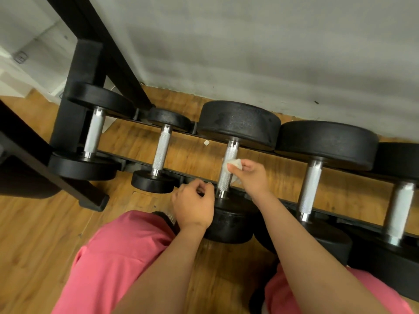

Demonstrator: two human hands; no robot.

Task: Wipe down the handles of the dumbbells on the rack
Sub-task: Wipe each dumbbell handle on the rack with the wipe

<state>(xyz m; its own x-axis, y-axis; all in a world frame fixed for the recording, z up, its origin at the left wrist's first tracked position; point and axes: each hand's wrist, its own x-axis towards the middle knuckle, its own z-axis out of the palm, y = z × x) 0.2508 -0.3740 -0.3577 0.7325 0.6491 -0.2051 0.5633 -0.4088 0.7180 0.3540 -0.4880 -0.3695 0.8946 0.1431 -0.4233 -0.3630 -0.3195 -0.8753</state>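
Right fingertips (235, 166) pinched the white wipe (228, 164) against the knurled handle (224, 181) of the third dumbbell (238, 123) from the left on the rack (281, 203). Right hand (251, 175) sat at the handle's 3 o'clock. Left hand (192, 205) was at its 7 o'clock, fingers curled; couldn't tell if they held anything.

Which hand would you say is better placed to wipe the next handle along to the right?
The right hand: it pinches the white wipe against the middle dumbbell's handle, and the next handle lies on its side. The left hand shows no wipe.
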